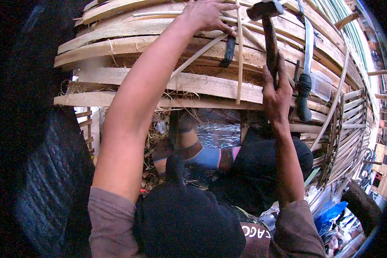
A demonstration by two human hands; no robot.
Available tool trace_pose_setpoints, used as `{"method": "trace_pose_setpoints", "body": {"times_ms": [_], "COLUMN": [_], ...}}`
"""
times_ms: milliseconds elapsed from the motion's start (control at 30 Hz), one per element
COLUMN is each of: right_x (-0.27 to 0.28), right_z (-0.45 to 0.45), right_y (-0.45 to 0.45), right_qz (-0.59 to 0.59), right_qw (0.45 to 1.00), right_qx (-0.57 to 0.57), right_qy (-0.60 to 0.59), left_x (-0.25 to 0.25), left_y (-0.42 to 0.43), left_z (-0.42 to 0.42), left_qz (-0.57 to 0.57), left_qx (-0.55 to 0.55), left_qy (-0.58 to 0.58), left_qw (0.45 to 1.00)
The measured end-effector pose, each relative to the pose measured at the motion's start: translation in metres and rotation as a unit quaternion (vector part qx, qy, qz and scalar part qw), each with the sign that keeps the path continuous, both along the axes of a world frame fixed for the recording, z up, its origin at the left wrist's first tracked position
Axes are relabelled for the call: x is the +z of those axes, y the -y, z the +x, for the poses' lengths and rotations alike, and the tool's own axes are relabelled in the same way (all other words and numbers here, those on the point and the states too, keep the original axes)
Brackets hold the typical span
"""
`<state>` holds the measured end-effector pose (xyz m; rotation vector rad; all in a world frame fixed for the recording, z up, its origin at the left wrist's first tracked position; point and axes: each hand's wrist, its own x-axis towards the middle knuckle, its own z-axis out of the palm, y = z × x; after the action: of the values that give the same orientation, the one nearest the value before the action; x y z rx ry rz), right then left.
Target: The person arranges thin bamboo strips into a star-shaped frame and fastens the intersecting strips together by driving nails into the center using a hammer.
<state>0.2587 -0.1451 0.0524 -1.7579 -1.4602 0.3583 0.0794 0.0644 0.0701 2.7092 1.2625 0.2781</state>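
Observation:
My right hand [277, 94] is closed round the wooden handle of a hammer [269, 36], whose metal head points away from me above the slats. At the top, my left hand [207, 16] rests over the wooden slats [215, 84] with fingers spread. Its fingertips reach the edge of a thin pale wooden strip [239, 64] that lies across the slats; whether they press on it I cannot tell. Just below that hand is a short black piece [228, 51]. Right of the hammer lies a long knife [305, 81] with a dark wrapped handle.
A clear plastic container [321, 86] sits beside the knife. Bundled slats and a slatted frame [350, 112] extend to the right. Loose fibres [159, 118] hang below the slat edge. A blue plastic bag [331, 215] lies among clutter at lower right.

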Motion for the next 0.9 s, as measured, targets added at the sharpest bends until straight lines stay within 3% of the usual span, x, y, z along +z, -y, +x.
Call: {"method": "trace_pose_setpoints", "body": {"times_ms": [33, 233, 300, 367, 400, 567, 633, 700, 767, 900], "right_x": [-0.001, -0.022, -0.009, 0.001, 0.002, -0.011, -0.023, -0.025, -0.021, -0.028], "right_z": [0.0, 0.024, 0.018, 0.015, 0.019, 0.032, 0.035, 0.038, 0.036, 0.036], "right_y": [0.003, 0.079, 0.106, 0.129, 0.141, 0.185, 0.201, 0.21, 0.212, 0.203], "right_qz": [-0.039, -0.006, -0.039, -0.046, -0.064, -0.087, -0.087, -0.083, -0.103, -0.039], "right_qw": [0.998, 0.997, 0.982, 0.971, 0.969, 0.963, 0.966, 0.967, 0.946, 0.942], "right_qx": [0.001, 0.011, -0.039, -0.071, -0.073, -0.089, -0.091, -0.092, -0.099, -0.086], "right_qy": [-0.052, -0.072, -0.178, -0.223, -0.225, -0.239, -0.226, -0.224, -0.29, -0.321], "left_x": [-0.003, -0.014, -0.012, -0.028, -0.025, -0.033, -0.012, 0.019, 0.05, 0.075], "left_y": [-0.002, 0.001, 0.008, 0.011, 0.019, 0.021, 0.026, 0.041, 0.043, 0.019], "left_z": [0.0, 0.001, -0.003, 0.001, 0.005, -0.002, -0.006, -0.016, -0.03, -0.076], "left_qz": [0.013, 0.032, 0.023, 0.077, 0.117, 0.041, 0.009, 0.081, 0.061, -0.028], "left_qx": [-0.005, -0.018, -0.015, 0.028, 0.053, 0.045, 0.039, 0.083, 0.116, 0.079], "left_qy": [0.006, 0.07, 0.064, 0.141, 0.056, 0.032, 0.045, 0.032, 0.044, 0.236], "left_qw": [1.0, 0.997, 0.998, 0.987, 0.99, 0.998, 0.998, 0.993, 0.99, 0.968]}}
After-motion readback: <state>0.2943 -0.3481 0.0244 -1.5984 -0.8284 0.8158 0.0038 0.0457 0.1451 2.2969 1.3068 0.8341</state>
